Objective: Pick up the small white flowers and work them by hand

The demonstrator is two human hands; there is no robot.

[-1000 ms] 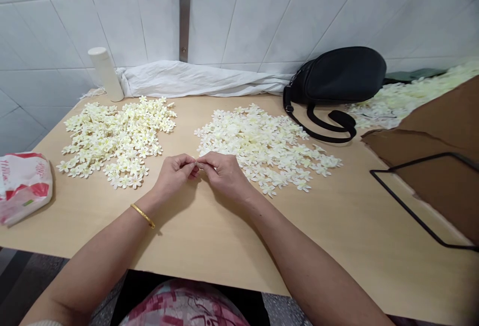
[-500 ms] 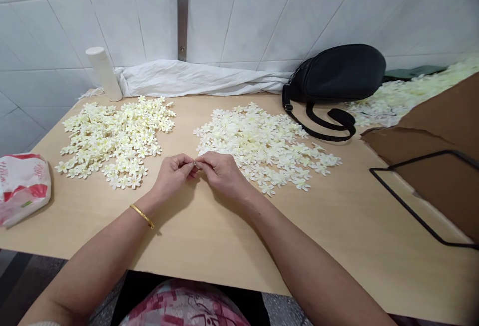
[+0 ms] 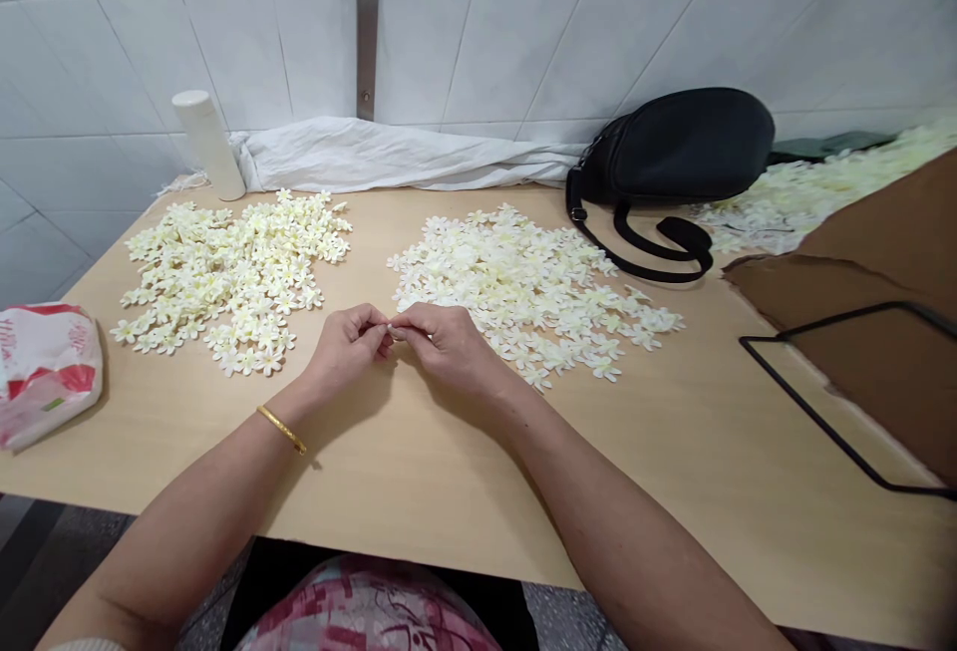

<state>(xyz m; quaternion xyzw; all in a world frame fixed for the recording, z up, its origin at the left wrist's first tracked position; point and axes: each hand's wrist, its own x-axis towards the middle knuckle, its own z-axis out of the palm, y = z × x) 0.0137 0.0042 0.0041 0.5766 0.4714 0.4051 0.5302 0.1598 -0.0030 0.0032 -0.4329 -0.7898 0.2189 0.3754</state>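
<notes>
Since the earlier frame we note almost no displacement: the view has drifted very slightly, both hands keep their place, and the two flower heaps retain their outlines.

Pose: our left hand (image 3: 348,347) and right hand (image 3: 445,337) meet at the middle of the pale wood-coloured tabletop (image 3: 434,472). The forearms come in from the near left and near right and converge toward the far side; the backs of the hands face up. A gold-coloured round bangle (image 3: 282,430) circles the left wrist.

Fingers: thumb and forefinger of each hand are pinched together at the tips, gripping a tiny pale piece (image 3: 390,327) where the two hands touch. The remaining fingers are curled in. The piece is mostly hidden and too small to identify; we cannot tell which way it points or how its long axis runs.

Position: the piece sits between the heaps, toward their near side. Just beside the right hand lies the heap of flat white five-petalled artificial flowers (image 3: 508,277), its long axis running from far left to near right. To the left, apart from the left hand, lies the heap of cream artificial blossoms with yellowish centres (image 3: 239,282); these face various ways, many upward.
</notes>
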